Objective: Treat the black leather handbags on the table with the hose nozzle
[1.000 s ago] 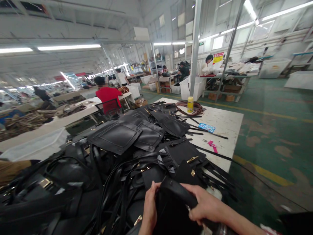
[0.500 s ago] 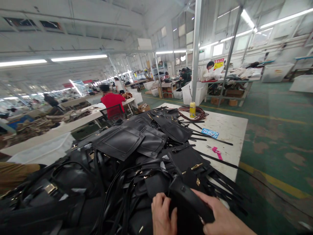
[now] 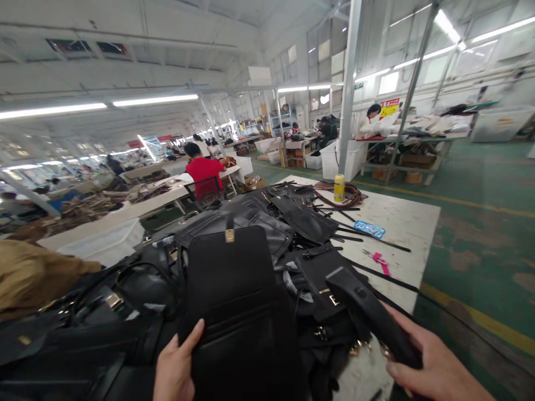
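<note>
Head view: the left hand (image 3: 178, 362) grasps a black leather bag (image 3: 238, 312) by its near left edge, thumb flat on the face, fingers hidden. The right hand (image 3: 422, 351) is wrapped around a black handheld tool (image 3: 371, 312), raised apart from the bag. For sound handling, in this inspector's judgement, the left grip should hold the panel flat and steady, the thumb clear of the stitched seam, and the tool's end should be kept off the gold clasp (image 3: 229, 235) and the smooth leather. Position: the bag lies between the hands, touching the left and just beside the right, its clasp end pointing away over the pile of black bags (image 3: 137, 340).
</note>
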Available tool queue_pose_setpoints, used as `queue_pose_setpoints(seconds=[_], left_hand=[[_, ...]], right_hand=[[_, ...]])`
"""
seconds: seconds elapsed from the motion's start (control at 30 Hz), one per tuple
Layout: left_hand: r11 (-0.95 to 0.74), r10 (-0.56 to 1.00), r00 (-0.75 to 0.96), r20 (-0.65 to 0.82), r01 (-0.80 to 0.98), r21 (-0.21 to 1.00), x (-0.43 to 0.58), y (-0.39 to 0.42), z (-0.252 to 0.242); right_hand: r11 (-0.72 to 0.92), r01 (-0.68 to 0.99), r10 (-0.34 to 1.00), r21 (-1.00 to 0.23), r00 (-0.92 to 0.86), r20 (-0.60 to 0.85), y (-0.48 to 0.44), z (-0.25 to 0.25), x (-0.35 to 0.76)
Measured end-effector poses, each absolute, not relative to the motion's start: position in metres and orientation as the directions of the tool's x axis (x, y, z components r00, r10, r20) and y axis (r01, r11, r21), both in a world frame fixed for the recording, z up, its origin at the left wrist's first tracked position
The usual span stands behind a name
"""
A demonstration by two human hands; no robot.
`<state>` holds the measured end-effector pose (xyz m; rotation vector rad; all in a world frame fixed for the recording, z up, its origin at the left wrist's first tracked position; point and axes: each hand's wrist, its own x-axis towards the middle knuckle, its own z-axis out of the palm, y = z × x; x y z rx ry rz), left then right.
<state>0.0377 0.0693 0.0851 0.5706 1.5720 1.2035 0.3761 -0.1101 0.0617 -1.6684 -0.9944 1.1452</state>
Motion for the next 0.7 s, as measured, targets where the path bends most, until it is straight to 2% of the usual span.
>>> queue_pose_setpoints(seconds=[0.07,0.13,0.23,0.3,0.43,0.57,0.7], left_hand=[[0.401,0.747,-0.475,-0.464,-0.234,0.885,0.015,0.069,0.064],[0.420,0.719,-0.525,-0.456,-0.195,0.886,-0.001,0.063,0.031],[0.384,0.727,-0.561,-0.395,-0.145,0.912,-0.010,0.049,-0.017],[0.362,0.731,-0.558,-0.393,-0.172,0.916,-0.012,0.040,-0.037],[0.388,0.720,-0.530,-0.448,-0.228,0.893,-0.009,0.033,-0.049],[0.367,0.755,-0.540,-0.372,-0.122,0.922,-0.005,0.032,-0.050],[0.339,0.762,-0.566,-0.314,-0.063,0.938,0.000,0.032,-0.056]], right_hand=[[-0.293,0.172,0.933,-0.941,0.267,-0.242,-0.106,0.059,0.372],[-0.279,0.224,0.942,-0.934,0.255,-0.220,-0.099,0.058,0.363],[-0.339,0.267,0.938,-0.902,0.174,-0.300,-0.088,0.061,0.343],[-0.351,0.253,0.936,-0.902,0.082,-0.341,-0.080,0.064,0.331],[-0.333,0.228,0.921,-0.915,-0.129,-0.368,-0.061,0.060,0.312],[-0.357,0.247,0.878,-0.901,-0.239,-0.414,-0.034,0.038,0.296],[-0.385,0.198,0.853,-0.902,-0.297,-0.429,0.003,0.013,0.277]])
